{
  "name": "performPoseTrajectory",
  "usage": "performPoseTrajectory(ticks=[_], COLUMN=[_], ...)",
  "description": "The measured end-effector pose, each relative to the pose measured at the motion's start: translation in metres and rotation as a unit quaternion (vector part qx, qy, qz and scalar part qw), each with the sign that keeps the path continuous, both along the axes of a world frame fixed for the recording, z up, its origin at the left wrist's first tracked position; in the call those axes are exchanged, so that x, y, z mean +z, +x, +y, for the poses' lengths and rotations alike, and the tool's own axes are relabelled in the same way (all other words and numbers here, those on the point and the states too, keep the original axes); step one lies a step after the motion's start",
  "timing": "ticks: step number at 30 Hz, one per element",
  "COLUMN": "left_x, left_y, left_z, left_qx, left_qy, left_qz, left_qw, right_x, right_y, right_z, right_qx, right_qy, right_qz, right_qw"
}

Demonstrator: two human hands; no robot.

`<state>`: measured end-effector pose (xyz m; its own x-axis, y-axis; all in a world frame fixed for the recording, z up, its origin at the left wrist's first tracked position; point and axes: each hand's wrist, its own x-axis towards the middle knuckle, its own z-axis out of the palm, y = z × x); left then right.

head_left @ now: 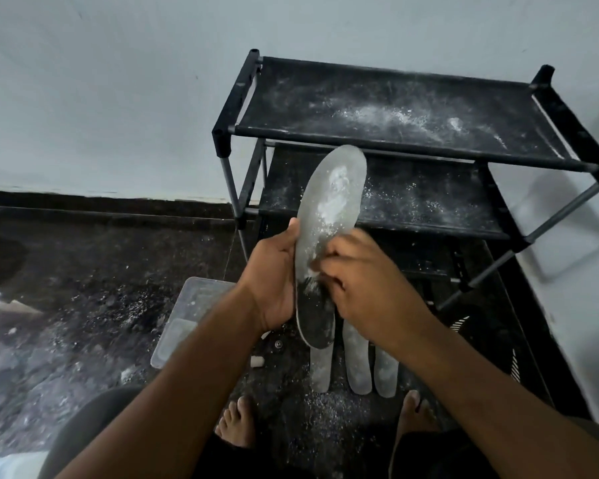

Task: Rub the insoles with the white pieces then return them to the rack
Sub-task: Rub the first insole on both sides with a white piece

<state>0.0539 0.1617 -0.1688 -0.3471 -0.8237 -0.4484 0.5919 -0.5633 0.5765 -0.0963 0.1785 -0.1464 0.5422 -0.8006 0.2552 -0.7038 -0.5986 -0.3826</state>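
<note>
My left hand (274, 274) grips a grey insole (329, 209) by its left edge and holds it upright in front of the black rack (395, 108). White powder streaks the insole's upper half; its heel end is darker. My right hand (367, 278) pinches a small white piece (313, 270), mostly hidden by the fingers, against the middle of the insole. Three more grey insoles (357, 361) lie side by side on the floor below my hands. Another small white piece (256, 361) lies on the floor to their left.
A clear plastic container (187, 316) sits on the dark speckled floor left of my arms. The rack's two fabric shelves carry white dust. My bare feet (237, 423) are at the bottom of the view. A pale wall stands behind the rack.
</note>
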Motion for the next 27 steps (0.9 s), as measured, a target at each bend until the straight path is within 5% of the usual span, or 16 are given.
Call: performPoseTrajectory(ticks=[3, 8, 13, 18, 23, 27], left_x=[0.002, 0.005, 0.004, 0.006, 0.004, 0.006], left_y=[0.002, -0.002, 0.004, 0.002, 0.003, 0.002], left_z=[0.001, 0.001, 0.0, 0.0, 0.001, 0.001], left_qx=[-0.002, 0.002, 0.001, -0.005, -0.005, -0.006], left_qy=[-0.003, -0.012, -0.005, -0.009, 0.002, -0.003], left_qz=[-0.007, 0.022, -0.004, 0.026, 0.001, 0.027], left_qw=[1.0, 1.0, 1.0, 1.0, 1.0, 1.0], right_x=[0.005, 0.009, 0.012, 0.015, 0.012, 0.012], right_y=[-0.003, -0.007, 0.0, -0.003, 0.001, -0.006], right_z=[0.003, -0.006, 0.005, 0.002, 0.009, -0.001], right_qx=[0.059, -0.031, 0.077, -0.008, 0.062, -0.013], right_qy=[0.066, -0.044, 0.103, -0.062, 0.106, -0.027], right_qz=[-0.042, -0.025, -0.022, 0.049, -0.01, 0.018], right_qw=[0.995, 0.998, 0.991, 0.997, 0.992, 0.999])
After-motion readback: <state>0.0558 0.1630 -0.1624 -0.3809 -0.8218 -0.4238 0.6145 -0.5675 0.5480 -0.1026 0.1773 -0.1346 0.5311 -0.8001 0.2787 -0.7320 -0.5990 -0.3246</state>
